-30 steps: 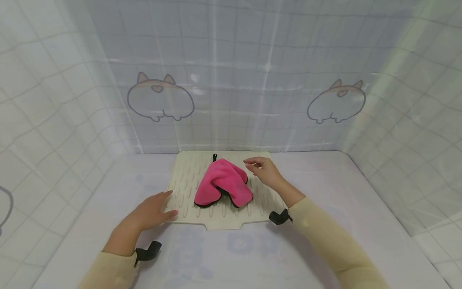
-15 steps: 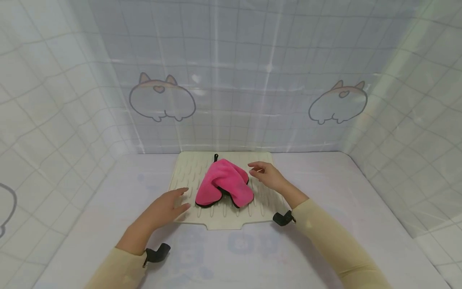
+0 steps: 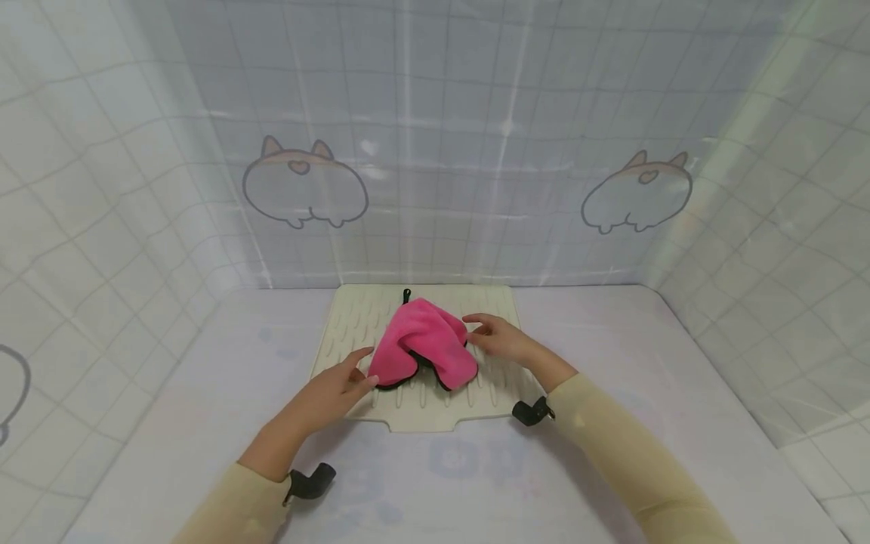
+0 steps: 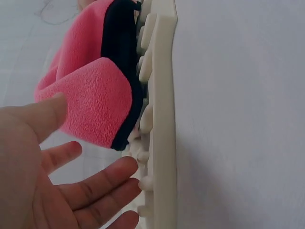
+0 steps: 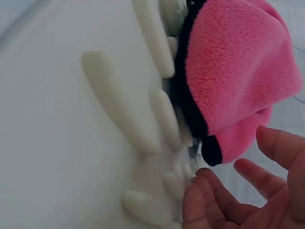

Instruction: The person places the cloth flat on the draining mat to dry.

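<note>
A crumpled pink cloth (image 3: 435, 340) with black edging and a small black loop lies bunched on a cream ribbed drying mat (image 3: 499, 393). My left hand (image 3: 333, 393) is at the cloth's near left corner, fingers spread; in the left wrist view its thumb overlaps the pink fabric (image 4: 95, 100), and I cannot tell if it touches. At the cloth's right edge is my right hand (image 3: 503, 338), fingers loosely bent and thumb apart. The right wrist view has its fingertips by the mat's ribs, just below the cloth's black-edged corner (image 5: 212, 150). Neither hand grips anything.
The mat rests on a pale printed table surface (image 3: 462, 483) against a tiled-pattern back wall (image 3: 469, 189). Similar side walls rise at left and right. A black wrist camera (image 3: 313, 481) hangs under the left sleeve, another black camera (image 3: 530, 412) under the right.
My left hand has moved right and across the mat to the cloth's left corner. My right hand moved slightly away, then back in beside the cloth's right edge. The cloth lies unchanged.
</note>
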A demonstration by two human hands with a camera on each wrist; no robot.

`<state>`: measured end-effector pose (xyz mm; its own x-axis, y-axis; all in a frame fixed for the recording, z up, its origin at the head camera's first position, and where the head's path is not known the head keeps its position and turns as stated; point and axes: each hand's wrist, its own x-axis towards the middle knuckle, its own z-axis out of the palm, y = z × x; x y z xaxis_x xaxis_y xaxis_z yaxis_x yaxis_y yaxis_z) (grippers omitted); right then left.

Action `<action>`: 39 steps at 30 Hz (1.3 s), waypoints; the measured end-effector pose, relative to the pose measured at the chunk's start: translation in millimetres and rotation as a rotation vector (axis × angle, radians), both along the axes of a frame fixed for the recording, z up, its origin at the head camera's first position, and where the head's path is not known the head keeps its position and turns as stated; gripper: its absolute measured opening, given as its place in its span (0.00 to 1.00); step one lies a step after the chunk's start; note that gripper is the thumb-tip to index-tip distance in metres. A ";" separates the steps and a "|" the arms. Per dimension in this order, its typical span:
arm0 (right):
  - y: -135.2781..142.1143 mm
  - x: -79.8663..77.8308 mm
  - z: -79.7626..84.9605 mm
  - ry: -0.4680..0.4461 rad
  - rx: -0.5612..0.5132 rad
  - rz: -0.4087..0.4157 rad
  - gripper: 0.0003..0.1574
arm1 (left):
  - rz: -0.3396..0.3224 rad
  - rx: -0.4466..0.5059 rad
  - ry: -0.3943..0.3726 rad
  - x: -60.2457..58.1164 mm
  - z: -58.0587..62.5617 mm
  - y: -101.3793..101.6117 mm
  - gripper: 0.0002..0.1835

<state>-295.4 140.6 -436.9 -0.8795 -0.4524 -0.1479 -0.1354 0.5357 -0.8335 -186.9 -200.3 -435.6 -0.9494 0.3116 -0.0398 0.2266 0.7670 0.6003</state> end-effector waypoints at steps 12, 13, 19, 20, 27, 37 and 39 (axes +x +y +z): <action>-7.0 -1.9 -3.8 -0.030 -0.122 -0.038 0.28 | 0.054 0.242 -0.110 -5.6 -8.8 2.2 0.31; -7.3 -2.1 -3.9 -0.039 -0.153 -0.052 0.27 | 0.063 0.283 -0.119 -6.2 -9.2 2.0 0.30; -10.2 -5.1 -5.3 -0.052 -0.283 -0.146 0.22 | 0.086 0.465 -0.155 -7.1 -8.4 3.5 0.25; -10.6 -5.9 -5.3 -0.043 -0.295 -0.159 0.22 | 0.091 0.489 -0.162 -7.1 -8.0 4.4 0.23; -10.4 -9.0 -0.7 0.041 -0.380 -0.235 0.21 | 0.127 0.569 -0.155 -10.5 -9.9 5.4 0.16; -3.7 -13.8 12.9 0.077 -0.597 -0.290 0.21 | 0.182 0.551 -0.096 -16.7 -2.1 -10.6 0.15; -2.9 -14.3 16.4 0.069 -0.616 -0.282 0.21 | 0.152 0.559 -0.118 -16.1 0.3 -13.4 0.16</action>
